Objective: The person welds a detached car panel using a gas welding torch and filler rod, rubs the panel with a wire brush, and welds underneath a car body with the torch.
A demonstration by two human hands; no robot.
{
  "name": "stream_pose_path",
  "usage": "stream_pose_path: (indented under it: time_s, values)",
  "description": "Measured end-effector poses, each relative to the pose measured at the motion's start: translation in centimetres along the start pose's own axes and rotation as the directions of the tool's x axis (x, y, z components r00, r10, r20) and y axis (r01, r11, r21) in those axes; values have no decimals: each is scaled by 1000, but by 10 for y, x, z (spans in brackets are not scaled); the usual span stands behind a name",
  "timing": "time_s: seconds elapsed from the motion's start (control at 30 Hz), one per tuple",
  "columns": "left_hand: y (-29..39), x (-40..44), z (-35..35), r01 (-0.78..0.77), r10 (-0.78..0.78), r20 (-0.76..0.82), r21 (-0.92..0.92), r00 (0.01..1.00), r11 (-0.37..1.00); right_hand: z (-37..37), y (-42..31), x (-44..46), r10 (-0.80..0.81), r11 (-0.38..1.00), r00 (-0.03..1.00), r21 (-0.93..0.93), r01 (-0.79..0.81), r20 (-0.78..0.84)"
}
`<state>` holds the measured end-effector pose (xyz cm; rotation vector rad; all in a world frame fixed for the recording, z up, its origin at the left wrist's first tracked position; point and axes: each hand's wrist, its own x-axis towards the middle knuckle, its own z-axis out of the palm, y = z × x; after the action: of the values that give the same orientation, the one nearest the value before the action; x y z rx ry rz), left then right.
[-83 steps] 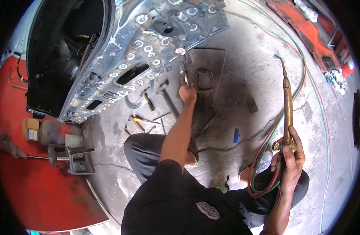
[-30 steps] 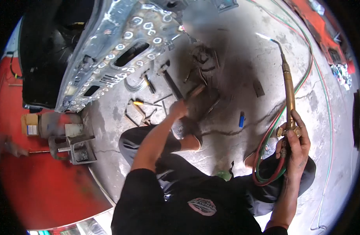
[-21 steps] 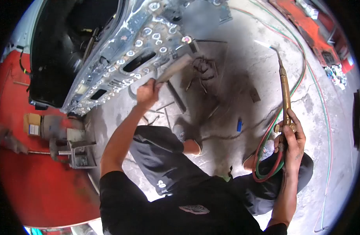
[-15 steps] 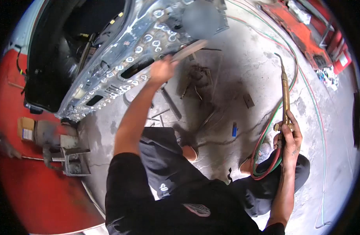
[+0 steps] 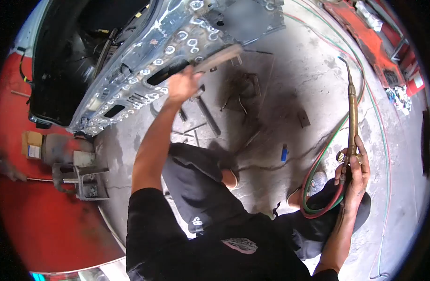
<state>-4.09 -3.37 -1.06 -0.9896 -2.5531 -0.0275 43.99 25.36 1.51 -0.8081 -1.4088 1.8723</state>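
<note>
My left hand [image 5: 183, 86] is closed around the end of a long, flat, wooden-looking tool [image 5: 219, 58], blurred by motion. It reaches along the lower edge of a bare metal car-body panel [image 5: 144, 72] dotted with round weld marks. Whether the tool touches the panel I cannot tell. On the right, my right hand [image 5: 355, 168] grips a brass gas torch [image 5: 352, 112] near its valve knobs, above my knee. Its bent tip points up and away, and no flame shows. Red and green hoses [image 5: 313, 213] loop below that hand.
Metal scraps and bars [image 5: 208, 117] and a blue lighter-like object [image 5: 284, 153] lie on the concrete floor [image 5: 266, 187]. At left are a metal bracket [image 5: 91, 185], a cardboard box [image 5: 32, 144] and a red surface [image 5: 51, 220]. An orange-red jack-like frame [image 5: 365, 44] stands at upper right.
My left hand and the wooden tool have shifted slightly left and down along the panel. The torch in my right hand sits a little further right in view.
</note>
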Motion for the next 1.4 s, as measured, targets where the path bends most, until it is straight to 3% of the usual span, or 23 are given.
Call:
stream_pose_path:
  time_s: [0.03,0.07,0.1,0.17,0.2,0.23,0.33,0.4,0.47,0.57,0.63,0.7,0.83,0.87,0.9,0.97,1.07,1.2,1.27,1.3,1.33,1.4]
  values:
    - [-15,-8,-8,44,-45,11,24,999,999,2,0,-3,1,1000,1000,7,-1,11]
    - [-50,-18,-6,-29,25,-47,-79,999,996,4,-3,-2,-15,1000,1000,14,15,7]
    - [-42,-5,-8,-132,116,-123,-125,986,983,6,-6,-2,-22,999,1000,-27,22,9]
    - [-25,-7,-10,-119,119,-11,-60,993,991,12,0,2,-43,998,998,-38,45,35]
    - [12,17,-9,-47,41,134,44,990,998,16,1,7,-78,996,995,-47,81,63]
    - [26,28,7,-100,100,49,-12,994,995,17,1,7,-59,997,996,-51,62,61]
    - [35,28,6,-76,76,-4,-31,997,997,13,-2,-2,-29,1000,998,-5,29,59]
    - [-9,-5,0,19,-19,72,6,997,1000,8,-3,-7,-37,999,998,0,38,59]
    - [-44,-29,5,-63,55,-47,-184,997,981,6,-4,-7,-80,996,996,-39,81,30]
    - [10,-2,8,-10,9,-12,-37,1000,999,5,4,0,-100,995,994,-21,101,42]
    - [10,-11,9,-22,19,-43,-52,999,998,1,8,1,-76,997,996,16,75,51]
    - [-1,-12,-6,-5,6,-7,15,1000,1000,8,3,-1,-60,998,997,15,60,43]
    - [-56,-29,-5,-61,47,-120,-115,992,991,12,1,-3,-90,994,995,-54,93,43]
    - [-33,-18,-14,30,-30,25,36,999,999,17,2,-4,-96,991,993,-88,101,64]
    - [-1,-3,-27,52,-52,72,-3,996,999,23,2,-3,-83,993,993,-77,89,82]
    - [31,24,2,-67,67,7,-27,998,997,28,0,-4,-65,995,992,-63,72,104]
    - [64,40,-6,-71,65,-62,-101,996,992,18,1,-7,-58,996,988,-51,66,145]
    - [-31,-16,-2,13,-11,80,-18,997,1000,8,-3,-15,-55,996,994,-62,61,96]
    - [-53,-57,6,66,-65,20,-57,998,996,2,-3,-12,-49,993,995,-104,58,85]
    - [-60,-72,20,17,-17,-61,4,998,1000,1,-4,-12,-37,993,997,-110,44,68]
    - [-52,-81,16,151,-133,83,-270,988,951,-2,-2,-12,-21,994,998,-110,27,52]
    - [-18,-89,0,465,-218,426,-655,878,595,-9,3,-10,13,994,1000,-113,-10,25]
